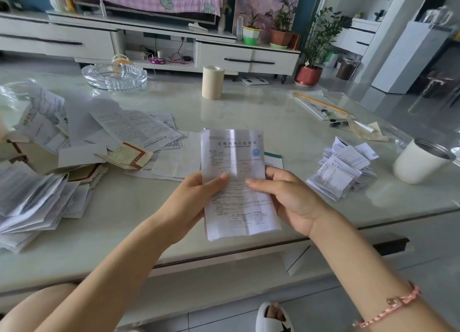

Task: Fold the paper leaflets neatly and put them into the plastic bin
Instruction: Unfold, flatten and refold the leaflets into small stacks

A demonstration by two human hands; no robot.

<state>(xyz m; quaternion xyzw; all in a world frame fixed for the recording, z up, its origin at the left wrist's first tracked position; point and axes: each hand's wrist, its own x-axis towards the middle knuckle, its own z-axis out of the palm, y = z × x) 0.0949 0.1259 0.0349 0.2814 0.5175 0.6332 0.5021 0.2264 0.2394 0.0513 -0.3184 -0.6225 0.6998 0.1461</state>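
Left grip [199, 194]: I see its thumb pinching the white printed paper leaflet [236, 154]; fingers hidden behind.
Right grip [286, 197]: pinching the opposite edge, fingers mostly hidden.
Leaflet: held upright above the pale glossy bench [273, 112], print blurred.
Folded white leaflet stack [343, 174]: on the bench, right.
Far left: clear container [15, 92], cut off; whether it is the bin, I cannot tell.

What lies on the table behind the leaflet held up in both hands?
Flat white sheets show to the left of the held leaflet, and a green-trimmed paper peeks out on its right. Whatever lies directly behind the leaflet is covered.
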